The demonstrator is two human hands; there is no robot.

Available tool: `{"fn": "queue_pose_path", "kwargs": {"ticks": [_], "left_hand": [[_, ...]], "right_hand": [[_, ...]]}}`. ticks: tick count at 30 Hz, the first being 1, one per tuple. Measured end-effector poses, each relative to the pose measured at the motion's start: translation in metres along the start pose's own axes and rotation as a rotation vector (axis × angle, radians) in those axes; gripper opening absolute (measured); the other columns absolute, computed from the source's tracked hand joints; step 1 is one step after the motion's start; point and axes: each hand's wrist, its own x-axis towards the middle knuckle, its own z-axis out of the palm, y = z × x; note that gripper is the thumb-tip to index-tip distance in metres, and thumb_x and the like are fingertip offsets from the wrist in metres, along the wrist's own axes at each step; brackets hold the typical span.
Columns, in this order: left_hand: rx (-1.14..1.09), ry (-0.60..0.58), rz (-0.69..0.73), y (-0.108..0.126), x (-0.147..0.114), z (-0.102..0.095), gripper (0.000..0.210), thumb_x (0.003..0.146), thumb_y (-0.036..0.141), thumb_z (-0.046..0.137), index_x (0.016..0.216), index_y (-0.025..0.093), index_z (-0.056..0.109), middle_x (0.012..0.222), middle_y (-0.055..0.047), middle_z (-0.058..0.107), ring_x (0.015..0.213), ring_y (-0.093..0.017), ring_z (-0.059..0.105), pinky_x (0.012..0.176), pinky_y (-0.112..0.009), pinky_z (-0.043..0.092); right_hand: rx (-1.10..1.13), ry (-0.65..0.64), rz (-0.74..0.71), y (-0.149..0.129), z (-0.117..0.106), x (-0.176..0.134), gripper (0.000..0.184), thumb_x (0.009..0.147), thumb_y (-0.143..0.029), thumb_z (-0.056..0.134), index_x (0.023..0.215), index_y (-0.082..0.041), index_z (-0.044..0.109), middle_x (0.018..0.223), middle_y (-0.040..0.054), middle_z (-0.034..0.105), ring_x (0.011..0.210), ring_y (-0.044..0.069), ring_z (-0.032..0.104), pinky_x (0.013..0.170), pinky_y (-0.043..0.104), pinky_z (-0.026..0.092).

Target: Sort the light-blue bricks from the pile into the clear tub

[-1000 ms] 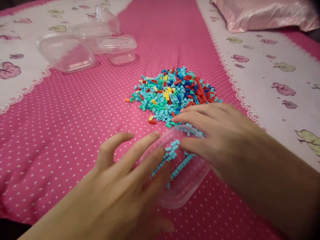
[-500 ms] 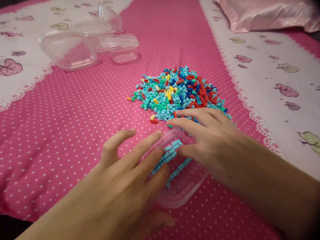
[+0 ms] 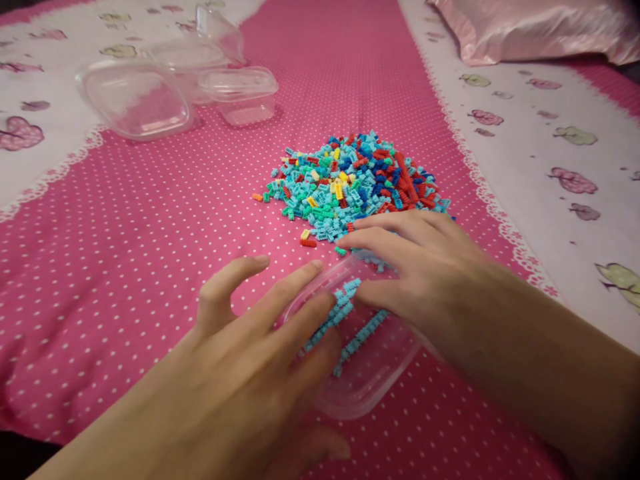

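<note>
A shallow clear plastic tray or lid (image 3: 370, 393) lies in front of me, with rows of small light-blue toy bricks (image 3: 363, 340) joined in strips inside it. My left hand (image 3: 265, 340) is at its left side, fingers apart, some of them over the tray and partly hiding the strips. Across the far right part of the tray reaches my right hand (image 3: 415, 267), its fingers spread and its fingertips by the near edge of a heap of loose toy bricks (image 3: 350, 187). The heap is mostly light blue, green, dark blue and red.
Several clear plastic containers (image 3: 245, 110) stand at the back left. A yellow brick (image 3: 305, 235) and a red one (image 3: 309, 243) lie just off the heap. Beneath everything is a pink dotted cloth (image 3: 150, 267); a shiny pink pillow (image 3: 540, 33) is at the back right.
My right hand has shifted very slightly, and the strips and tray appear to have moved a little. My left hand stays nearly in place, with its fingers still apart.
</note>
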Motion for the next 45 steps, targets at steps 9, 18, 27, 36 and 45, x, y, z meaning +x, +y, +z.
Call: {"fn": "queue_pose_path", "kwargs": {"ticks": [9, 18, 27, 36, 45], "left_hand": [[-0.008, -0.088, -0.005, -0.003, 0.008, -0.006, 0.059, 0.099, 0.062, 0.054, 0.152, 0.037, 0.050, 0.165, 0.004, 0.046, 0.153, -0.025, 0.039, 0.132, -0.043, -0.008], [-0.019, -0.093, -0.011, -0.004, 0.014, -0.004, 0.061, 0.096, 0.067, 0.057, 0.147, 0.033, 0.055, 0.162, 0.001, 0.050, 0.152, -0.026, 0.041, 0.131, -0.047, -0.008], [0.003, -0.076, -0.016, -0.002, 0.008, -0.004, 0.063, 0.096, 0.067, 0.056, 0.150, 0.033, 0.053, 0.163, 0.002, 0.050, 0.152, -0.028, 0.042, 0.133, -0.048, -0.008], [-0.015, -0.052, -0.011, -0.003, 0.011, -0.003, 0.064, 0.097, 0.065, 0.055, 0.152, 0.033, 0.049, 0.155, 0.003, 0.058, 0.147, -0.027, 0.047, 0.133, -0.047, -0.008], [-0.021, -0.050, 0.014, -0.004, 0.008, -0.002, 0.062, 0.098, 0.064, 0.055, 0.154, 0.036, 0.049, 0.158, 0.003, 0.055, 0.146, -0.029, 0.047, 0.132, -0.046, -0.010]], "right_hand": [[-0.055, -0.015, -0.031, 0.003, 0.000, 0.005, 0.009, 0.087, -0.017, 0.076, 0.080, -0.018, 0.081, 0.118, 0.0152, 0.077, 0.112, 0.039, 0.069, 0.088, 0.051, 0.058], [-0.019, -0.022, -0.031, 0.003, 0.006, 0.004, 0.010, 0.087, -0.017, 0.077, 0.079, -0.019, 0.081, 0.120, 0.0143, 0.077, 0.113, 0.038, 0.068, 0.089, 0.050, 0.057], [0.038, -0.038, -0.025, 0.006, -0.001, 0.003, 0.011, 0.093, -0.016, 0.070, 0.089, -0.018, 0.080, 0.121, 0.0147, 0.075, 0.114, 0.038, 0.067, 0.090, 0.052, 0.055], [0.030, -0.019, -0.008, -0.004, 0.001, 0.003, 0.016, 0.086, -0.022, 0.080, 0.071, -0.020, 0.076, 0.120, 0.0146, 0.076, 0.116, 0.039, 0.067, 0.091, 0.053, 0.056], [0.052, 0.003, -0.002, -0.002, 0.001, 0.002, 0.015, 0.087, -0.017, 0.077, 0.072, -0.019, 0.076, 0.120, 0.0151, 0.076, 0.114, 0.040, 0.068, 0.091, 0.055, 0.057]]}}
